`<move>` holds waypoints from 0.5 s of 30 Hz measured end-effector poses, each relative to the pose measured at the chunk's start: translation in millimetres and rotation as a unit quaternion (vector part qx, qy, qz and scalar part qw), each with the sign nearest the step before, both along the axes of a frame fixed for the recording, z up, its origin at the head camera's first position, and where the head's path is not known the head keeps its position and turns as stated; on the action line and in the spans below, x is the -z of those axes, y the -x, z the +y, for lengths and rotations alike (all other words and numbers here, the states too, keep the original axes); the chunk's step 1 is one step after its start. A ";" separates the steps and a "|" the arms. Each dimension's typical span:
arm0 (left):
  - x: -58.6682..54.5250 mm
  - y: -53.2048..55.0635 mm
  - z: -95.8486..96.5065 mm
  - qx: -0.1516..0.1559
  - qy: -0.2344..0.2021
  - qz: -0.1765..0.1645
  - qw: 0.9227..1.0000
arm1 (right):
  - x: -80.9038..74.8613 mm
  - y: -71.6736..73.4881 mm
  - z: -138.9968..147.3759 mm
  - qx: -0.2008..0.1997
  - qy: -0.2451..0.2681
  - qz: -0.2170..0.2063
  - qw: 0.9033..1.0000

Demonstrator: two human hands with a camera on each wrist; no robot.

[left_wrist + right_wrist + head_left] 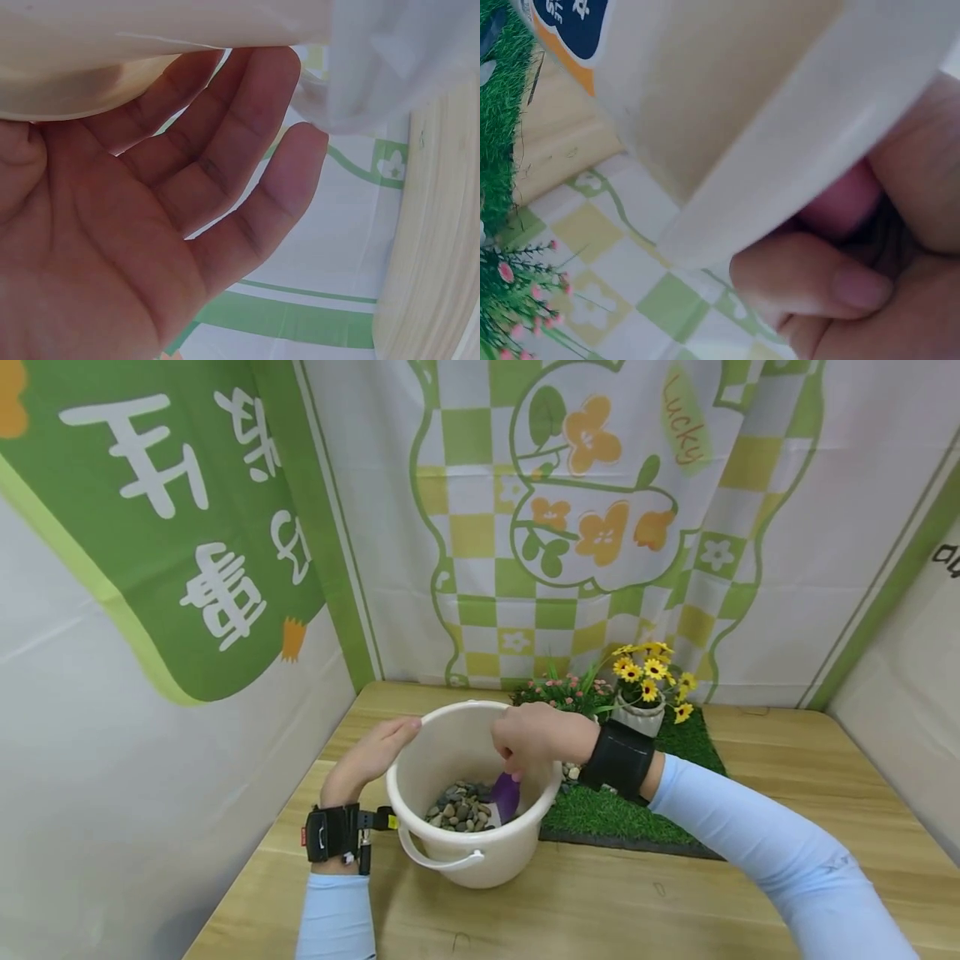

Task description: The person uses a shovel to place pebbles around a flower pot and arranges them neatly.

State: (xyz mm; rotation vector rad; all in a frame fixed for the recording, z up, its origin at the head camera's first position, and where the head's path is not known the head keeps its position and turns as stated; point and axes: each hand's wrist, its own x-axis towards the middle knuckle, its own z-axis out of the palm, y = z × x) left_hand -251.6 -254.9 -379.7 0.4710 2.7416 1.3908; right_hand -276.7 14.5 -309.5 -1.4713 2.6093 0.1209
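A cream bucket [491,856] with a white handle stands upright on the wooden table. Grey and brown pebbles [459,810] lie at its bottom. Reaching over the far right rim, my right hand [536,735] has its fingers curled and holds a purple scoop [506,795]; the blade points down at the pebbles, and the grip is hidden by the hand. On the opposite side my left hand [373,750] holds the bucket at the rim. In the left wrist view its bent fingers [255,112] lie against the outer wall.
Right of the bucket lies a green turf mat [630,814]. On it, a white pot [639,714] holds yellow flowers, beside a plant with pink blossoms [573,689]. Light stones [572,772] sit near the bucket. Printed cloth [480,560] hangs behind the table.
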 end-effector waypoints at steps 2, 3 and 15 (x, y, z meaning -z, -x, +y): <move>0.5 -0.1 -0.6 0.000 -0.001 0.001 1.000 | 0.1 -3.0 -2.5 0.005 -0.034 0.040 0.999; 0.7 0.0 -0.9 0.000 -0.002 0.002 1.000 | 0.3 -4.6 -3.8 0.007 -0.048 0.056 0.997; 1.2 1.6 -0.7 0.006 -0.010 0.010 1.000 | 5.3 -9.7 -12.9 -0.078 -0.092 0.216 0.969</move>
